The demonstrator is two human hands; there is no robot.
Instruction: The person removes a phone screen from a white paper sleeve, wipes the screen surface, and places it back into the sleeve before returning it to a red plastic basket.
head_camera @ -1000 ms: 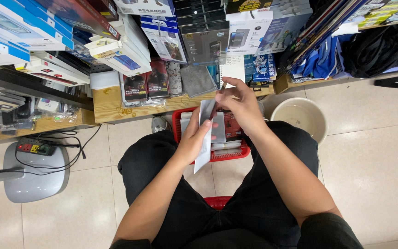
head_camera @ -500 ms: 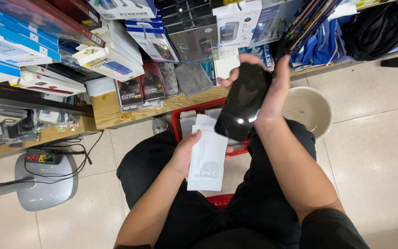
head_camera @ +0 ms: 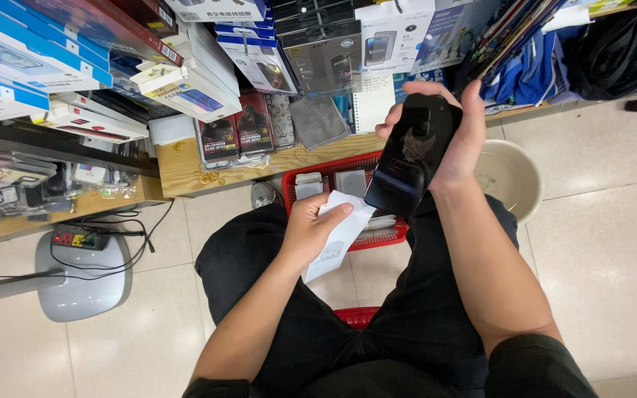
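The right hand [head_camera: 457, 140] is gripping the black phone case [head_camera: 411, 156] by its edges. The left hand [head_camera: 310, 230] is pinching the white sleeve [head_camera: 339, 237] just below. Holding gently is best.

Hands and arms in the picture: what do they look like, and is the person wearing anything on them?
Both forearms are bare, and so are the left hand and the right hand: no gloves, watch, rings or bracelets show. A short dark sleeve edge covers the right upper arm at the bottom of the picture. The fingernails look short and plain. The person wears black trousers.
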